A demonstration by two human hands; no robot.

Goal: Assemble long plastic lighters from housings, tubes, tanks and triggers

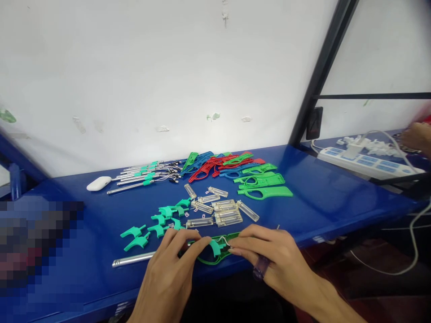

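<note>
A green lighter handle shell [215, 261] lies at the table's front edge between my hands. My left hand [175, 258] is closed on its left end, thumb against a teal trigger [215, 248] seated in it. From under that hand a silver lighter tube [133, 259] sticks out leftward. My right hand [269, 251] pinches a thin white wire [222, 239] over the shell's right part; the fingertips hide its end. Against the right palm sits a dark purple translucent piece [261, 268], its kind unclear.
Beyond my hands lie several teal triggers [135, 242], clear fuel tanks [229, 213] and coloured handle shells [266, 193]. Wired lighter tubes [148, 175] lie at back left beside a white case [98, 183]. At right are a power strip [370, 161] and another person's hand [417, 137].
</note>
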